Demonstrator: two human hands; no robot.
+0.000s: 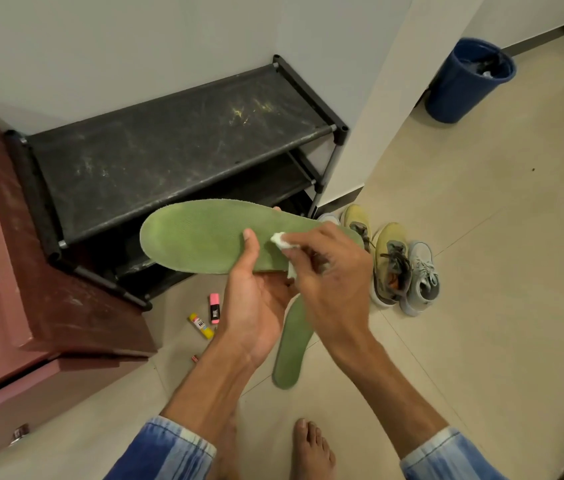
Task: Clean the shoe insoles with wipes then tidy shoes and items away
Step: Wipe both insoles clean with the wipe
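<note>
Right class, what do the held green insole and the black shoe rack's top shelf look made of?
Flat green insole: likely foam with a matt, fuzzy fabric face; its edge looks fibrous. Black shoe rack's top shelf: probably woven fabric stretched taut, matt, scuffed and dusty.

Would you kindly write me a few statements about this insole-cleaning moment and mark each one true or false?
1. The left hand holds a green insole. True.
2. The right hand pinches a white wipe against that insole. True.
3. The second insole lies on the top shelf of the rack. False: the second insole lies on the floor, below the hands.
4. The shoes stand inside the bin. False: the shoes stand on the floor to the right of the shoe rack; the blue bin is apart, by the wall.
5. A pink highlighter lies on the floor near the shoe rack. True.
</note>
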